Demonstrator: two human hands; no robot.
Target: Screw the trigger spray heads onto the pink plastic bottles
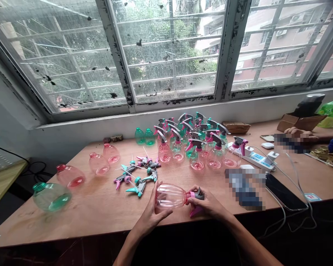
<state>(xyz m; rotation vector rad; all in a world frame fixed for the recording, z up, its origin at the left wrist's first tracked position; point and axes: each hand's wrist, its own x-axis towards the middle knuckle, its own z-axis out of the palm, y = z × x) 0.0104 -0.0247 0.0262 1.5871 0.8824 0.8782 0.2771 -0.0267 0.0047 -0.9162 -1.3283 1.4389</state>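
A clear pink spray bottle (170,195) lies sideways between my hands, above the table's front part. My left hand (153,211) is closed round its base end. At the neck, my right hand (208,202) grips the pink and grey spray head (199,194), its trigger pointing down. Beyond my left hand lie several loose spray heads (138,186), grey with teal or pink parts. Further left stand a green bottle (52,197) and several pink bottles (70,176) without heads. Behind my hands is a group of bottles with spray heads fitted (197,160).
Two green bottles (139,136) stand by the wall below the window. To the right are a power strip (259,160) with chargers, a dark phone (285,191) and white cables. Another person's hand (299,133) rests near a cardboard box (298,122). The table's front edge runs close to me.
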